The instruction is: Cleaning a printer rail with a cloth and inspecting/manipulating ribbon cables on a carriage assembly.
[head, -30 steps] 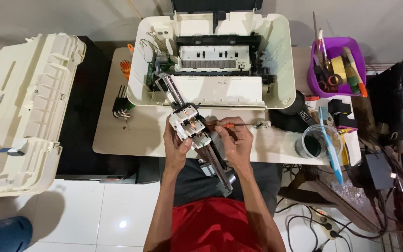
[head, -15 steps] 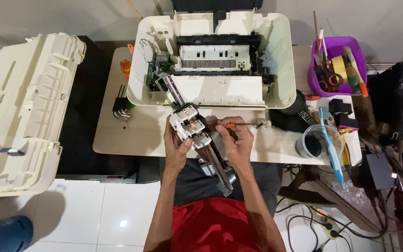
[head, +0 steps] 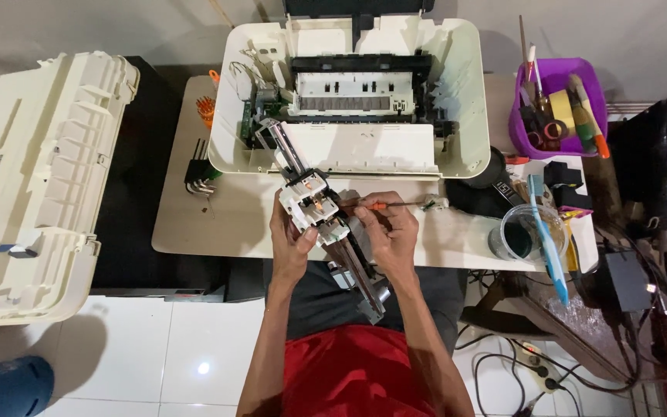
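The left hand [head: 291, 239] comes up from the lower frame with the forearm near vertical, its fingers curled shut around the left side of a white carriage block [head: 312, 205] mounted on a long grey rail assembly [head: 349, 259]. That assembly runs diagonally, its upper end resting on the open cream printer chassis [head: 457, 93] and its lower end hanging past the front edge of the surface [head: 225, 224] over the person's lap. The right hand [head: 391, 232] sits just right of the carriage block, fingers closed on a thin screwdriver [head: 384, 205] with an orange-banded shaft lying nearly level; its tip points left towards the block, but the contact point is too small to make out. A small white part [head: 435, 203] lies by the tool's right end; whether it belongs to the tool cannot be told. Both thumbs are partly hidden behind the mechanism. Left of the surface lies the detached printer cover [head: 32, 185], underside up. A set of hex keys [head: 198, 176] rests near the chassis's left corner. At right stand a purple tool basket [head: 561, 108], a clear cup [head: 530, 232] with dark contents and a blue toothbrush [head: 546, 232] across it. Cables at lower right are tangled and cut off by the frame.
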